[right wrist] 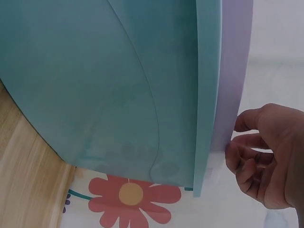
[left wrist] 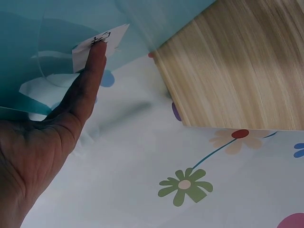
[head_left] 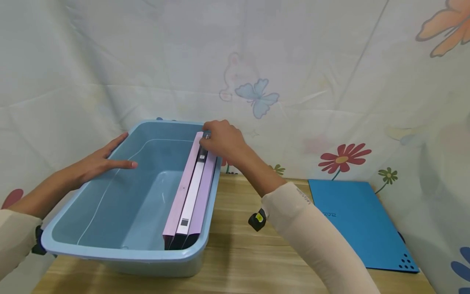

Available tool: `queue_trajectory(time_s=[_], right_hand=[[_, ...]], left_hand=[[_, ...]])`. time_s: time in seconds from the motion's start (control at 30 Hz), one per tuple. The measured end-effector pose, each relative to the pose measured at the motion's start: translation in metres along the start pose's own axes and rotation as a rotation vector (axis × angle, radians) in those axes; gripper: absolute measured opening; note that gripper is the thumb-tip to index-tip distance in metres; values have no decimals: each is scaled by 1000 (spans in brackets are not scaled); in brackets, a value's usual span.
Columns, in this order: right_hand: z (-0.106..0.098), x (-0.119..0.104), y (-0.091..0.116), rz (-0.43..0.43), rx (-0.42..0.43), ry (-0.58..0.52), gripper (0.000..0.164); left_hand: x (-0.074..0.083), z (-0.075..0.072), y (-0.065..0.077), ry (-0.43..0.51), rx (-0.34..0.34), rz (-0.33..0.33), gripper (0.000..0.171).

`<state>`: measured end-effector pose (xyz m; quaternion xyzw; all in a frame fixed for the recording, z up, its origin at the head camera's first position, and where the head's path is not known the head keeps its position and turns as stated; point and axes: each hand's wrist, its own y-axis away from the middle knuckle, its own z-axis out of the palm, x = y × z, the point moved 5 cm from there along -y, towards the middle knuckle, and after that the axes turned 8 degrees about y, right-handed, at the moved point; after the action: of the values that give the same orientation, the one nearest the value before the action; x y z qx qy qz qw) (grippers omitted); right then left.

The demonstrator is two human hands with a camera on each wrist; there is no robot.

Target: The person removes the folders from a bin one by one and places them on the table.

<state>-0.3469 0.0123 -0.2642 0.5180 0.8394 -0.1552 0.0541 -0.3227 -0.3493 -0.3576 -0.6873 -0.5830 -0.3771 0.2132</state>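
A cream sleeve (head_left: 323,245) leads to the right hand (head_left: 225,141) pinching a black-ended white folder (head_left: 192,192) in the tub (head_left: 121,254), left hand (head_left: 97,164) outspread at its rim, only the left-wrist view showing a label (left wrist: 82,56).

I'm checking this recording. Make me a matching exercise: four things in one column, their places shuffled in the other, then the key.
Things
1. left hand
2. right hand
3. white-spined folder
4. flat blue item

Places
A. on the table, right of the tub
B. between two pinkish folders
C. at the tub's left rim
D. at the folders' far end

Pairs: 1-C, 2-D, 3-B, 4-A
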Motion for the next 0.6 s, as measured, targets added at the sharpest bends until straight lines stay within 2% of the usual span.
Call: queue_trajectory(time_s=[0.13,0.3,0.6], right_hand=[[4,-6,0,17,10,-23,41],[11,-15,-2,28,3,-9,22],[18,-27,-4,58,-23,96,46]], left_hand=[[0,-1,1,4,0,-2,121],[-1,-3,1,5,0,-11,120],[-3,-3,1,5,-1,-20,119]])
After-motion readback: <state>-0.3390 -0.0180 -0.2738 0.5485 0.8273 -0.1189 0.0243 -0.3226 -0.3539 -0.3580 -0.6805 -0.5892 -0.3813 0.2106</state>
